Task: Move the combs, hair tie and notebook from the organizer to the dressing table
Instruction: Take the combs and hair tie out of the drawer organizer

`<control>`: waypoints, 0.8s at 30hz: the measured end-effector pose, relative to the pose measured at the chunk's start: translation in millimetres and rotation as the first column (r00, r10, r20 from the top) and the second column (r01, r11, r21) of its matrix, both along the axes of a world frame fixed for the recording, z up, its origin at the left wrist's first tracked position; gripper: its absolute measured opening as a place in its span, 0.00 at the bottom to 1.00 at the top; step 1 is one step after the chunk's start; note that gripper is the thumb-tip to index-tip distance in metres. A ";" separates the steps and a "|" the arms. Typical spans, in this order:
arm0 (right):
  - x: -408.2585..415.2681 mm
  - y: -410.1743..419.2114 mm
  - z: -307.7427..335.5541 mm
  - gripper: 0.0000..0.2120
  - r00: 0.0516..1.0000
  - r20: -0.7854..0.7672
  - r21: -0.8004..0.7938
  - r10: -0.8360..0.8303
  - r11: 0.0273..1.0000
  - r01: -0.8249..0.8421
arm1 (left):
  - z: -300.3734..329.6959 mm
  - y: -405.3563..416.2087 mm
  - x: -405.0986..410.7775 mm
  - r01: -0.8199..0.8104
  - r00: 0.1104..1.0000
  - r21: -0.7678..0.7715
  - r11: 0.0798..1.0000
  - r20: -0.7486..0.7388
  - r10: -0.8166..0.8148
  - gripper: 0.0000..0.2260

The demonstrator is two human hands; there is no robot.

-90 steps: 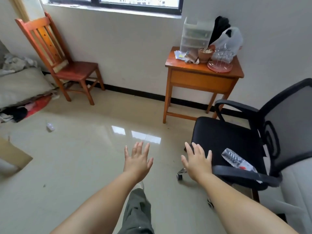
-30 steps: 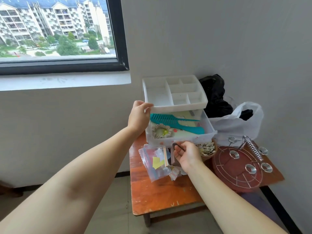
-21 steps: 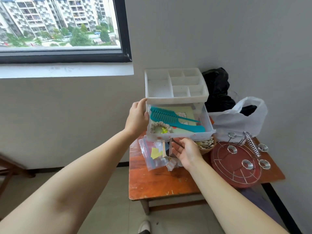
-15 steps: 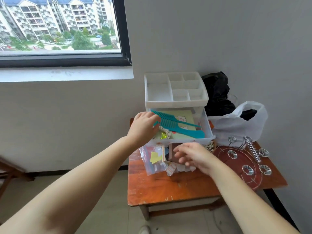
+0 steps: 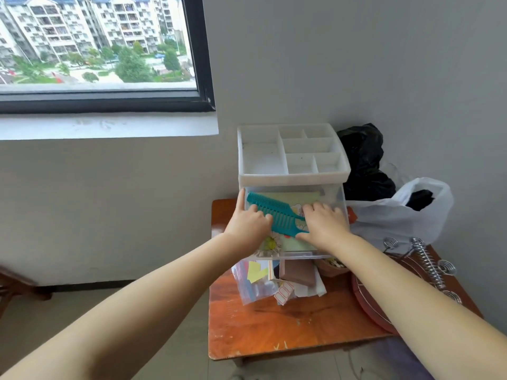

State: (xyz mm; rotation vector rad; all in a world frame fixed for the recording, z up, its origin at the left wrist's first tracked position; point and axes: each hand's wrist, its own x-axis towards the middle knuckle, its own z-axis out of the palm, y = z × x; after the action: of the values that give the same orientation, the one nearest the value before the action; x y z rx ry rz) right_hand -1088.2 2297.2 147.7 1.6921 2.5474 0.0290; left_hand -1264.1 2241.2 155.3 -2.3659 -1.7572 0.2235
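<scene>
A white organizer (image 5: 293, 175) stands at the back of the wooden dressing table (image 5: 288, 327), its clear drawer pulled out. Teal combs (image 5: 277, 211) lie slanted across the drawer on a pale green notebook (image 5: 290, 196). A hair tie with a daisy (image 5: 270, 244) sits at the drawer's front left. My left hand (image 5: 248, 224) curls its fingers on the combs' toothed end, index finger along the drawer's left wall. My right hand (image 5: 325, 224) closes over the combs' handle end, thumb underneath.
A zip bag of paper scraps (image 5: 255, 281) and a brown block (image 5: 297, 272) lie under the drawer front. A red round rack with wire coils (image 5: 422, 259), a white plastic bag (image 5: 397, 218) and a black bag (image 5: 362, 160) fill the table's right side.
My right hand rose from the table under the drawer into the drawer and closed on the combs' handle. My left hand shifted from over the hair tie onto the combs' teeth.
</scene>
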 end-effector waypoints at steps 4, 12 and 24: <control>-1.8 1.1 -10.0 0.21 0.999 -0.013 0.008 0.045 0.999 -0.045 | -9.7 -5.2 -1.9 0.004 1.000 0.062 0.998 -0.010 -0.003 0.12; -2.3 -4.0 -13.8 0.19 0.993 -0.092 0.035 0.079 0.996 -0.076 | -16.1 -4.7 1.9 -0.039 0.999 0.056 0.998 -0.024 0.041 0.14; 28.5 -11.3 31.5 0.06 0.986 -0.162 -0.153 0.044 0.986 -0.069 | 19.7 -6.2 5.6 -0.214 0.877 -0.160 0.964 0.403 0.262 0.11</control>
State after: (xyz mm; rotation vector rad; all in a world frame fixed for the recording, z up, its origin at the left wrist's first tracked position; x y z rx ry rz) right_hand -1059.7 2286.0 179.2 1.6227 2.6271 -0.3083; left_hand -1258.5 2235.1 174.9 -2.4013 -2.2910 -0.1827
